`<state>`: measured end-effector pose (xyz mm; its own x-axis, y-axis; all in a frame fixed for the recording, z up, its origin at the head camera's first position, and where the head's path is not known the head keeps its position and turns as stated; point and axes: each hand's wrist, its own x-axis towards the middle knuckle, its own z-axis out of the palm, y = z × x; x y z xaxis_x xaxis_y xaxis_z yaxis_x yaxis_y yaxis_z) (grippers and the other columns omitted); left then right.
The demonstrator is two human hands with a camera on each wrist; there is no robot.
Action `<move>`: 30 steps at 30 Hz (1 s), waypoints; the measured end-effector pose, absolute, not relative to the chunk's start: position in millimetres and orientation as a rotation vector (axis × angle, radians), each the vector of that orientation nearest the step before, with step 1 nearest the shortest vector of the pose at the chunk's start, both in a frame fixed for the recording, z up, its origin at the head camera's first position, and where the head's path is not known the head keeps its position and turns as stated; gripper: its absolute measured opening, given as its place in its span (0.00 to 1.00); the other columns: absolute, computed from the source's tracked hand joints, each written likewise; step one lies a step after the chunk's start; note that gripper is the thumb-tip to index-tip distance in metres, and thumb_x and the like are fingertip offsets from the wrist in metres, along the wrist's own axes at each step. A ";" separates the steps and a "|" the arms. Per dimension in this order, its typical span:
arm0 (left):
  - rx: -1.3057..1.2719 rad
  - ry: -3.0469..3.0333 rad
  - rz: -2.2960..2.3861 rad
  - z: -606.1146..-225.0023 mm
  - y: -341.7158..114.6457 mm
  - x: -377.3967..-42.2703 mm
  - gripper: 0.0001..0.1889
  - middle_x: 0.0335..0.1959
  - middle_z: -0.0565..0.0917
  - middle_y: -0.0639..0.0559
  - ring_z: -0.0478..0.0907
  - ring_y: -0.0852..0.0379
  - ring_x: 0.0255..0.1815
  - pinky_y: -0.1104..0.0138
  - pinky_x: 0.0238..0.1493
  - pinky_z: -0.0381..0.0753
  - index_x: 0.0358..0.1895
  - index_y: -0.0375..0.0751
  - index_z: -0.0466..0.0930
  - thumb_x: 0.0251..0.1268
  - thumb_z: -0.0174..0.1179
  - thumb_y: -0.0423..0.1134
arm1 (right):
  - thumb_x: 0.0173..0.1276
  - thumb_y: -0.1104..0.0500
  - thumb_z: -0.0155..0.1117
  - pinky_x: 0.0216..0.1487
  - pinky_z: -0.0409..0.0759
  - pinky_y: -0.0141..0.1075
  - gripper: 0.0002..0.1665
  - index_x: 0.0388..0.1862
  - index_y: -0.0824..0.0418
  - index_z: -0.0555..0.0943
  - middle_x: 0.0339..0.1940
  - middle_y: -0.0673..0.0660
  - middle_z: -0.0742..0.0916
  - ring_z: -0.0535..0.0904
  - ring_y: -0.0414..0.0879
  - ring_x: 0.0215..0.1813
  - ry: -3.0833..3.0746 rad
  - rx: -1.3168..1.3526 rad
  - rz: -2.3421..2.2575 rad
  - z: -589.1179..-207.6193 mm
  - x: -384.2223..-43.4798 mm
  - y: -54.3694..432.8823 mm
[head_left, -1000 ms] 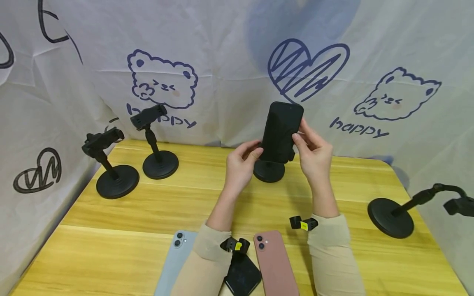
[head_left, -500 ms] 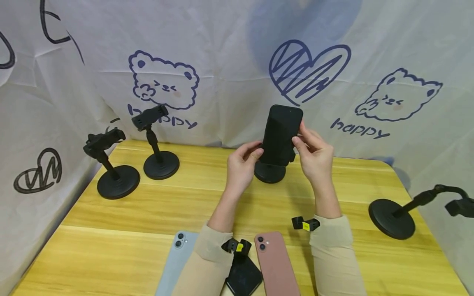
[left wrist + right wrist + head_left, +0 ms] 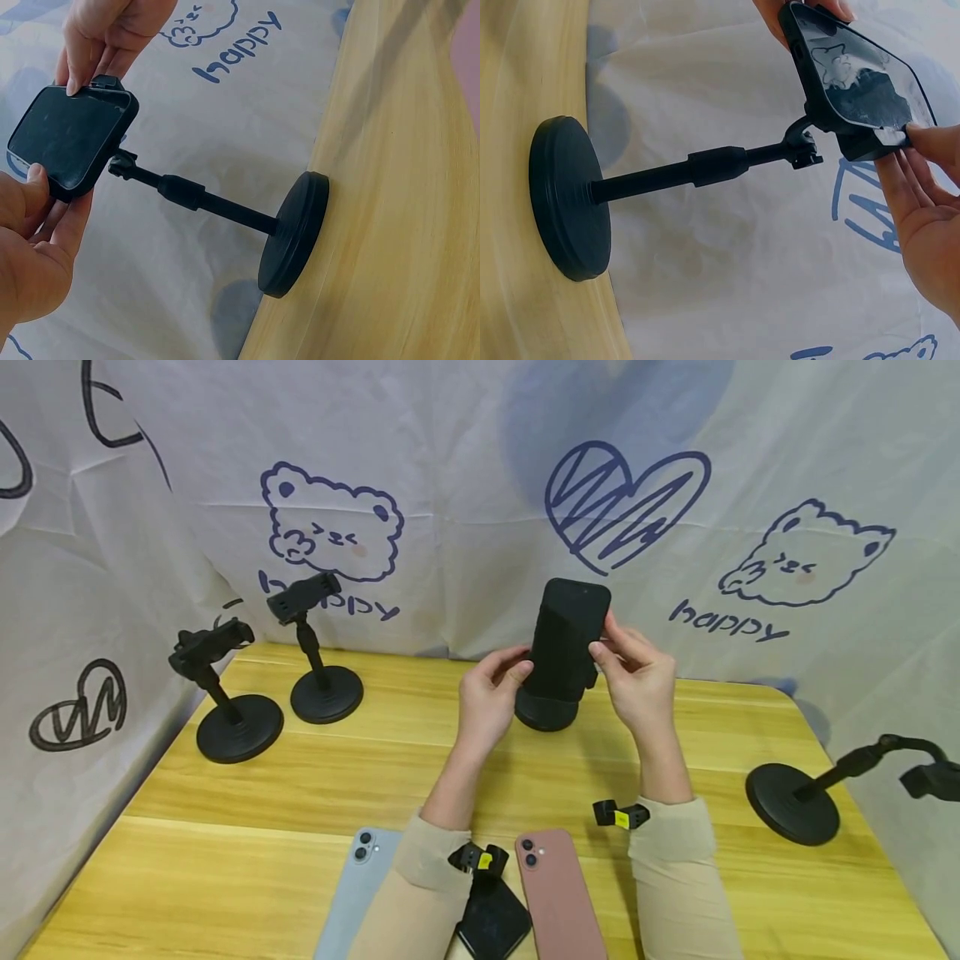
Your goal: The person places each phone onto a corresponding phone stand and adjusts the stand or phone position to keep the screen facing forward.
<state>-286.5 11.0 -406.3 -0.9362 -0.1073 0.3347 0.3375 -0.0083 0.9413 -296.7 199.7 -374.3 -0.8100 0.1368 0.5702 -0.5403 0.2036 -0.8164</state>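
Observation:
A black smartphone [image 3: 567, 639] stands nearly upright, screen toward me, at the head of a black phone stand [image 3: 546, 713] by the back of the table. My left hand [image 3: 487, 700] pinches the phone's lower left edge between thumb and fingers. On the other side, my right hand [image 3: 643, 687] grips the right edge, higher up. In the right wrist view, the right thumb lies by the phone's rim and the black clamp block [image 3: 862, 144] under it. The left wrist view shows the stand's pole [image 3: 217, 204] reaching up behind the phone, which hides most of the holder.
Two more black phone stands [image 3: 238, 728] [image 3: 326, 695] stand at the back left, and another bent stand [image 3: 792, 803] at the right edge. Near me lie a light blue phone [image 3: 358, 889], a pink phone [image 3: 558, 893] and a black folded-looking device [image 3: 495, 920]. A cloth backdrop [image 3: 465, 468] hangs behind.
The phone has come down a little, its lower edge now overlapping the stand's base in the head view. My right hand has dropped slightly with it; the left has hardly moved.

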 end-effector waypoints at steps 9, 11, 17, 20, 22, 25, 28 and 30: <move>-0.239 -1.961 -2.027 -406.9 9.5 -286.9 0.15 0.53 0.88 0.42 0.87 0.48 0.54 0.65 0.56 0.85 0.58 0.35 0.87 0.72 0.66 0.36 | 0.69 0.70 0.71 0.50 0.84 0.26 0.26 0.66 0.61 0.83 0.51 0.55 0.90 0.86 0.37 0.45 -2.002 0.349 1.639 -372.7 -297.4 202.3; -0.248 -1.958 -2.026 -406.6 9.3 -286.7 0.15 0.53 0.88 0.42 0.87 0.48 0.54 0.65 0.56 0.85 0.58 0.35 0.87 0.72 0.66 0.36 | 0.71 0.69 0.70 0.51 0.84 0.26 0.28 0.68 0.58 0.82 0.52 0.59 0.89 0.86 0.37 0.47 -2.006 0.348 1.643 -371.6 -297.5 201.5; -0.289 -1.964 -2.010 -406.7 8.3 -286.7 0.15 0.53 0.88 0.42 0.87 0.48 0.54 0.64 0.57 0.85 0.58 0.35 0.86 0.72 0.66 0.36 | 0.75 0.69 0.65 0.52 0.83 0.26 0.34 0.75 0.47 0.75 0.58 0.64 0.87 0.85 0.36 0.50 -2.020 0.359 1.635 -371.3 -297.9 198.4; -0.293 -1.969 -2.010 -407.1 8.0 -287.0 0.15 0.53 0.88 0.42 0.87 0.49 0.53 0.64 0.57 0.85 0.58 0.36 0.87 0.72 0.66 0.36 | 0.75 0.69 0.65 0.50 0.83 0.25 0.34 0.75 0.46 0.75 0.58 0.63 0.87 0.85 0.37 0.49 -2.037 0.342 1.610 -372.2 -298.4 197.7; -0.290 -1.973 -2.011 -407.3 8.1 -287.0 0.15 0.52 0.89 0.43 0.87 0.49 0.53 0.64 0.57 0.85 0.58 0.36 0.87 0.72 0.66 0.37 | 0.75 0.69 0.65 0.50 0.83 0.24 0.33 0.74 0.47 0.75 0.56 0.63 0.87 0.84 0.38 0.47 -2.042 0.335 1.598 -372.4 -298.4 197.7; -0.285 -1.976 -2.020 -407.2 8.7 -286.7 0.15 0.52 0.89 0.43 0.87 0.49 0.54 0.64 0.57 0.85 0.58 0.36 0.87 0.72 0.66 0.37 | 0.74 0.69 0.65 0.49 0.83 0.24 0.33 0.74 0.49 0.75 0.52 0.61 0.88 0.84 0.37 0.45 -2.047 0.334 1.582 -372.2 -298.0 198.2; -0.280 -1.984 -2.018 -407.0 9.0 -286.4 0.15 0.52 0.89 0.44 0.87 0.50 0.54 0.64 0.56 0.85 0.58 0.36 0.87 0.73 0.66 0.37 | 0.73 0.70 0.66 0.48 0.83 0.24 0.33 0.74 0.50 0.75 0.51 0.61 0.88 0.83 0.35 0.43 -2.044 0.346 1.577 -372.1 -297.7 199.1; -0.274 -1.984 -2.017 -406.8 9.2 -286.5 0.15 0.52 0.89 0.43 0.87 0.50 0.53 0.64 0.56 0.85 0.58 0.36 0.86 0.73 0.66 0.37 | 0.73 0.71 0.66 0.48 0.83 0.23 0.33 0.74 0.51 0.75 0.52 0.63 0.88 0.83 0.35 0.43 -2.043 0.357 1.577 -372.2 -297.6 199.8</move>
<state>-286.5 9.2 -406.8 -0.9376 -0.0772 0.3391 0.3403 -0.0028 0.9403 -297.6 199.8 -372.2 -0.8250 0.1095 0.5544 -0.5087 0.2836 -0.8129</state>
